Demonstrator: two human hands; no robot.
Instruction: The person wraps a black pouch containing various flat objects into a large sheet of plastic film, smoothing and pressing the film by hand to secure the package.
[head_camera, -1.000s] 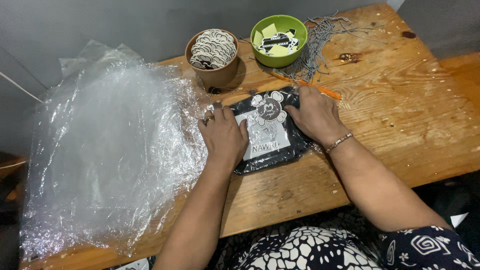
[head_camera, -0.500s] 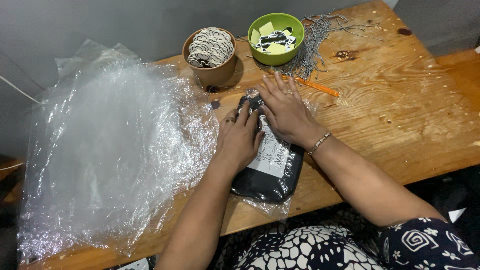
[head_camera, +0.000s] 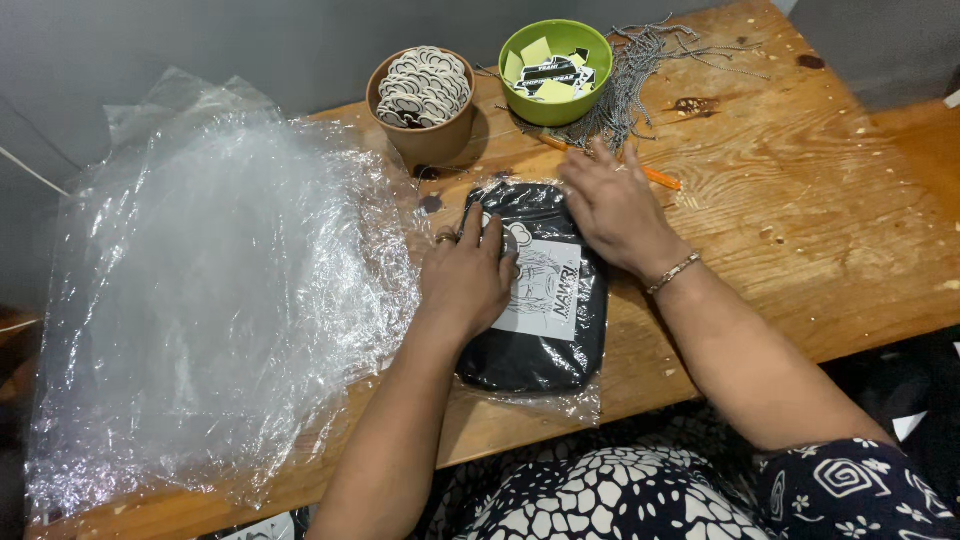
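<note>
A black pouch (head_camera: 545, 335) with a white printed label lies inside a clear plastic sleeve on the wooden table (head_camera: 800, 240), its long side pointing away from me. My left hand (head_camera: 468, 275) rests flat on the pouch's left half, fingers spread, a ring on one finger. My right hand (head_camera: 615, 205) presses palm down on the pouch's upper right corner, with a metal bracelet at the wrist. Neither hand grips anything.
A pile of clear plastic bags (head_camera: 200, 290) covers the table's left side. A brown pot (head_camera: 425, 100) of round black-and-white stickers and a green bowl (head_camera: 555, 70) of tags stand at the back. Thin ball chains (head_camera: 640, 70) and an orange pencil (head_camera: 655, 178) lie behind the hands.
The pouch was turned from lying crosswise to lying lengthwise toward me. Both hands shifted with it and now lie flat on its upper half.
</note>
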